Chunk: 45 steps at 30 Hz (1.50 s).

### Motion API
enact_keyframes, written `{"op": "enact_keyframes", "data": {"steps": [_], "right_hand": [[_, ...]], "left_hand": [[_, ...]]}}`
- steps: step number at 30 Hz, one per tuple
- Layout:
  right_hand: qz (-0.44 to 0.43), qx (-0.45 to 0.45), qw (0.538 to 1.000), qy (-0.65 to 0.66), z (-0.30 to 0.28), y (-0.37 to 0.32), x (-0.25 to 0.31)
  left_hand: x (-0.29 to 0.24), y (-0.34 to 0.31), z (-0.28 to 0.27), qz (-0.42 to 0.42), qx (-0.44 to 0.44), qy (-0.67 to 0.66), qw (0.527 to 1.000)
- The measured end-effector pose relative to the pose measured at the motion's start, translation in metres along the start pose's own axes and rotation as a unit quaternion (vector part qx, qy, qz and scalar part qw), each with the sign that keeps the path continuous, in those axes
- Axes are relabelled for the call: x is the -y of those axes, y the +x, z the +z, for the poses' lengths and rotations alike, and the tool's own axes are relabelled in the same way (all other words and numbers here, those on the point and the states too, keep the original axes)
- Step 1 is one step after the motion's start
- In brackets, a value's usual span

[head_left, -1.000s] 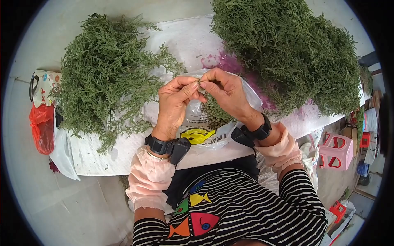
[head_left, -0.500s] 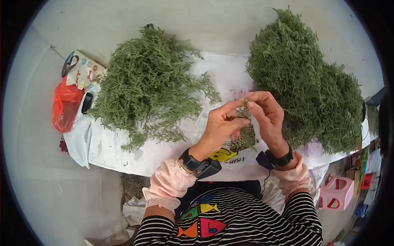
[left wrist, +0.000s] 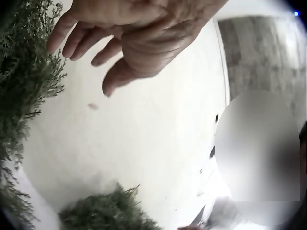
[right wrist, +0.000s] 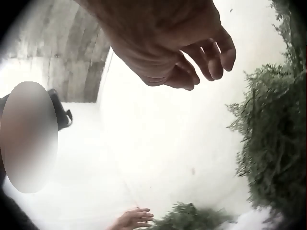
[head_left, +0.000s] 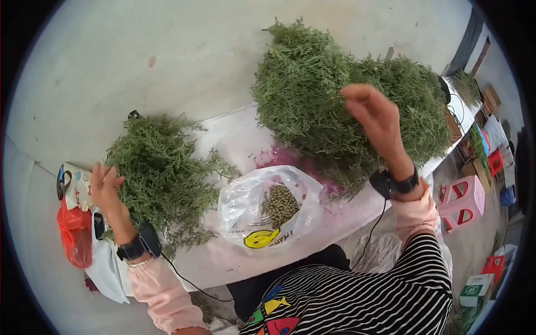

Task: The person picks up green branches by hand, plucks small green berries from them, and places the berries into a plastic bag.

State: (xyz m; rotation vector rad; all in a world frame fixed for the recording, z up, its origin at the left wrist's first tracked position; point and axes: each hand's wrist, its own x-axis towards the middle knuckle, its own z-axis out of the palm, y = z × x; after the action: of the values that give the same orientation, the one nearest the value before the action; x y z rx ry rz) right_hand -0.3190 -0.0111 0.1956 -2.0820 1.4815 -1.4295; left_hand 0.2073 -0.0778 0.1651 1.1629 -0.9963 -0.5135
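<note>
Left hand (head_left: 105,183) out at the far left, by the outer edge of the left heap (head_left: 162,173) of green sprigs, fingers straight and spread wide, holding nothing. Touching the sprigs or just clear of them: cannot tell. Right hand (head_left: 373,109) raised over the right heap (head_left: 312,95), well apart from the left, fingers loosely curled inward and close together, nothing seen in them from the wrist view. Between the heaps, on the white sheet (head_left: 234,134), a clear bag (head_left: 240,209) lying open with small green seeds (head_left: 279,204) inside, away from both hands. Purple stain (head_left: 279,157) on the sheet just beyond the bag, at the foot of the right heap. Red bag (head_left: 72,237) and patterned bag (head_left: 78,187) just beside the left hand. Pink stool (head_left: 460,204) on the floor at the right.
</note>
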Motion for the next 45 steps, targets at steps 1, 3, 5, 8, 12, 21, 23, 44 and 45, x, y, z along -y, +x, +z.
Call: {"op": "enact_keyframes", "data": {"steps": [1,3,5,8,12,21,23,44,45], "right_hand": [[0.028,-0.023,0.998,-0.061,-0.01,0.006,-0.003],[-0.028,-0.038,0.99,-0.131,-0.016,0.013,-0.01],[-0.152,-0.056,0.955,-0.249,-0.009,0.024,-0.012],[-0.174,-0.034,0.923,-0.341,0.012,0.028,-0.018],[-0.129,0.02,0.907,-0.4,0.029,0.031,-0.046],[-0.114,0.004,0.938,-0.328,0.018,0.031,-0.13],[-0.149,-0.005,0.935,-0.321,0.016,0.033,-0.113],[-0.218,0.028,0.941,-0.255,0.022,0.028,-0.013],[-0.223,-0.027,0.943,-0.243,0.018,0.029,-0.009]], "left_hand": [[0.004,-0.006,0.014,0.064,0.057,0.093,0.992],[0.015,-0.018,0.034,0.187,0.158,0.275,0.93],[0.028,-0.015,0.048,0.385,0.163,0.477,0.773],[0.043,-0.014,0.044,0.192,0.233,0.693,0.655],[0.069,0.021,0.003,0.053,0.233,0.745,0.623],[0.091,0.014,-0.016,-0.034,0.241,0.695,0.677],[0.095,0.006,-0.01,-0.02,0.23,0.688,0.688],[0.024,-0.072,-0.028,0.257,0.217,0.59,0.734],[0.017,-0.081,-0.029,0.288,0.214,0.561,0.746]]}}
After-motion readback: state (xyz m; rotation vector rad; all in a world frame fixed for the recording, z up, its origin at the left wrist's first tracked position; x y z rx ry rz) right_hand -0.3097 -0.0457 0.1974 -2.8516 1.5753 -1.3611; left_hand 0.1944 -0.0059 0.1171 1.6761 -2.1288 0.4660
